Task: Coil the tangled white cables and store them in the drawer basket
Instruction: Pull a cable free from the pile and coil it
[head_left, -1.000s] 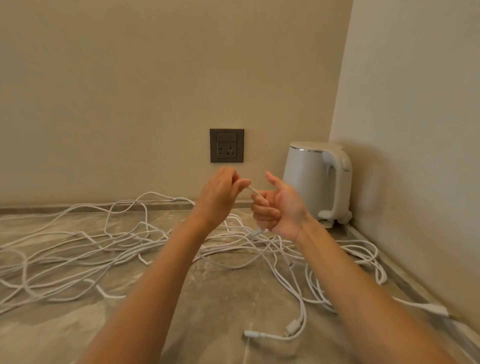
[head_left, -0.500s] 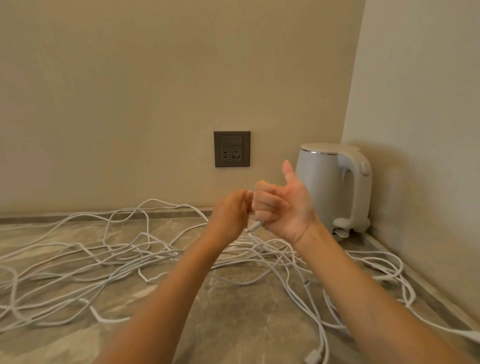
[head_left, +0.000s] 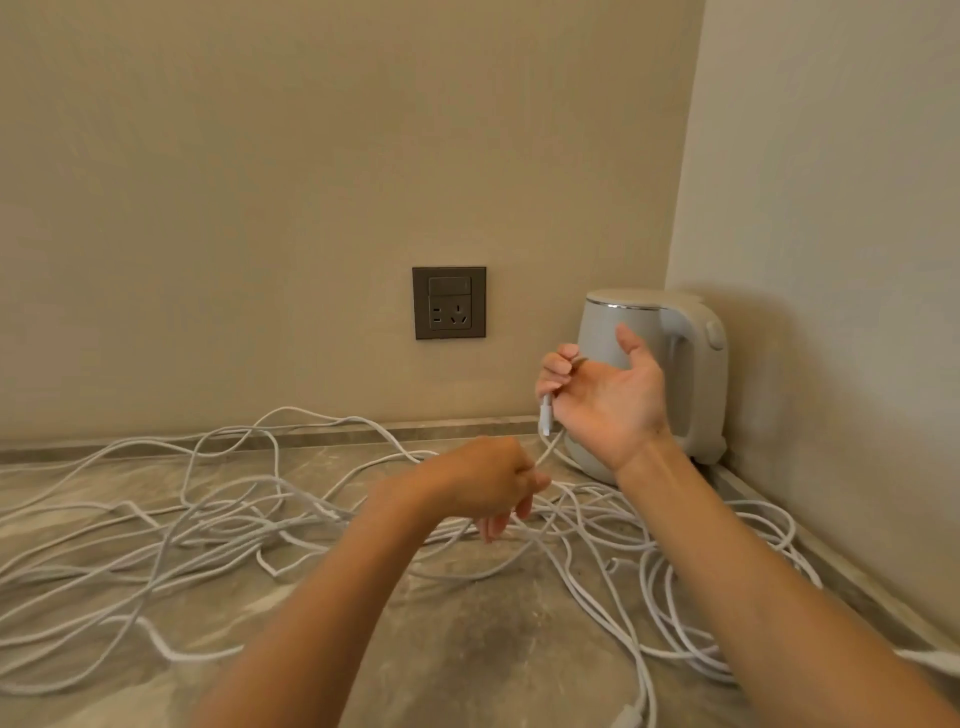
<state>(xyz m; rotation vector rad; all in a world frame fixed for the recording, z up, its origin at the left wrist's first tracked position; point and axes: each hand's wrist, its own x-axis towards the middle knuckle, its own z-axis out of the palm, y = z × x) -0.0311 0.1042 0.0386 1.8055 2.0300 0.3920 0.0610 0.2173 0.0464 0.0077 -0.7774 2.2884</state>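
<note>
The tangled white cables (head_left: 218, 525) lie in loose, crossing loops over the grey-brown marbled stone counter (head_left: 467, 649), spreading from the far left edge to the corner on the right; some loops run close along the right wall and off the bottom of the view.

The right hand (head_left: 608, 402) is raised above the heap, palm turned towards the camera, just in front of the pale grey-white electric kettle (head_left: 660, 332); its fingers (head_left: 558, 366) are curled over one strand of cable (head_left: 551, 448), the thumb standing up free; the strand's short white plug end (head_left: 545, 418) hangs down just below those fingers.

The left hand (head_left: 483, 486) sits lower and to the left, back of the hand towards the camera, just above the tangle; its fingers are bent inward and grip that strand where it comes down from the right hand, though the exact pinch is hidden behind the knuckles; two fingertips point down towards the cables beneath.

The kettle stands upright in the corner of the counter, handle to the right, with cable loops lying near its base; a dark grey square wall socket (head_left: 449, 303) is set in the beige back wall (head_left: 260, 182), left of the kettle and above the heap.
</note>
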